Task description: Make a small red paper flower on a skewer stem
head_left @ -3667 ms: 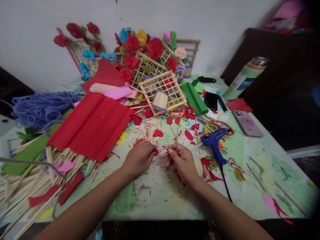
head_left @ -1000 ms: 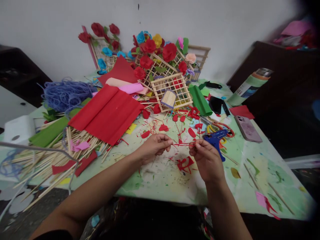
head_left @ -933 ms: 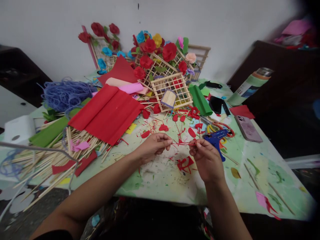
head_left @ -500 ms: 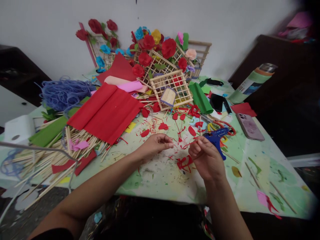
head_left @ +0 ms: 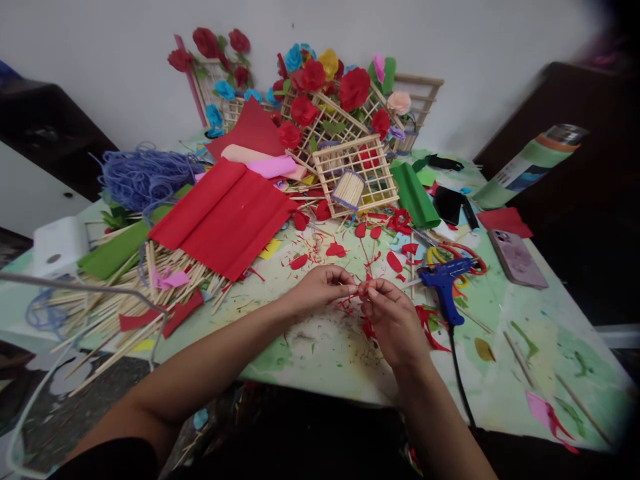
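Fingertips of my left hand (head_left: 324,291) and my right hand (head_left: 397,320) meet above the front middle of the table. Pinched between both is a small red paper strip (head_left: 363,289), mostly covered by the fingers. Just beyond the hands lie red paper petals (head_left: 335,249) and thin red scraps. A blue glue gun (head_left: 445,280) rests to the right of my right hand, its nozzle pointing left and its black cord running toward the front edge. Behind it are scissors (head_left: 457,253) with red and yellow handles.
Red crepe paper (head_left: 220,220) covers a heap of wooden sticks (head_left: 100,320) at left, near blue-purple yarn (head_left: 145,177). Stick lattices (head_left: 355,177) with paper flowers stand against the wall. A phone (head_left: 517,259) and a bottle (head_left: 530,167) are at right.
My right hand has moved left, and my left hand has met it at the red paper strip. The glue gun, partly hidden before, now shows fully. The whole view has shifted slightly.
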Available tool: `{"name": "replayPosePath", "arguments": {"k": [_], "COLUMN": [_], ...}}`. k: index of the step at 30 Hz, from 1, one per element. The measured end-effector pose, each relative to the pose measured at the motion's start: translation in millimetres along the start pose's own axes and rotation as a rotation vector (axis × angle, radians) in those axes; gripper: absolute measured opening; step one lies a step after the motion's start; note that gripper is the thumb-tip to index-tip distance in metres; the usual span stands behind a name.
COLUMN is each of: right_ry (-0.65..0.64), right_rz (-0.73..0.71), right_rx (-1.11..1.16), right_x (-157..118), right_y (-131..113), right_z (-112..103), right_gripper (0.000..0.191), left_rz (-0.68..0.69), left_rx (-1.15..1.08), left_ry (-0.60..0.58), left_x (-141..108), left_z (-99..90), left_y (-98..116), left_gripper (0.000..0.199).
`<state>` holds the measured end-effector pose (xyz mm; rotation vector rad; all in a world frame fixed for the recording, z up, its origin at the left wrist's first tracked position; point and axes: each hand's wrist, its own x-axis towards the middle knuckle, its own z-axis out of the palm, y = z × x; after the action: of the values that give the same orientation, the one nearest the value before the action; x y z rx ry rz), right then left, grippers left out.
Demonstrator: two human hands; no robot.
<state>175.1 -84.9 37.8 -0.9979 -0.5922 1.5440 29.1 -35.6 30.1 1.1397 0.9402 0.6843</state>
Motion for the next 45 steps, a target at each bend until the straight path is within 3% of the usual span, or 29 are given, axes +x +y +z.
{"name": "replayPosePath", "arguments": {"k": [8,18,22,26,29,33,40,43,45], "right_ry": [-0.018,0.038,0.078,0.077,0.063,0.076,0.124,0.172,0.213], "right_rz": [0.112,-0.031,-0.138,-0.263,-0.344,-0.416,-0.405,-0.336,-0.293], "right_rx": [0.098,-0.239,-0.396,-0.687,-0.904,-1.069,-1.061,-0.900,-0.727], "right_x": [0,6,7,4,1,-1,1,3,3], "right_y": [0,8,9,9,8,6,10,13,14], "right_z": [0,-9,-11,-11,-7,-1,0,-1,-1], "right_gripper": [0.016,0.024,0.021,0.017,0.015,0.014,0.015,0.014,0.014], "left_rz": [-0.018,-0.011,0.011,0.131,0.139,0.160,0.307,0.376,0.347], "left_rx": [-0.290,-0.361,-0.206,0.108,0.239,0.322,0.524,0.563,0.480], "left_ry": [-0.051,-0.005,0.032,0.107,0.047,0.018,0.072,0.113,0.107], "left_x": [1,1,0,-2,-1,1,2,0,-1], "left_z": [-2.5,-6.3,-6.6,-6.9,-5.2,-3.1,-4.1,-1.5,-0.2], "left_y": [-1,3,3,4,2,-4,-5,-5,-5], "left_gripper": [0.023,0.020,0.018,0.032,0.036,0.026,0.018,0.015,0.015]}}
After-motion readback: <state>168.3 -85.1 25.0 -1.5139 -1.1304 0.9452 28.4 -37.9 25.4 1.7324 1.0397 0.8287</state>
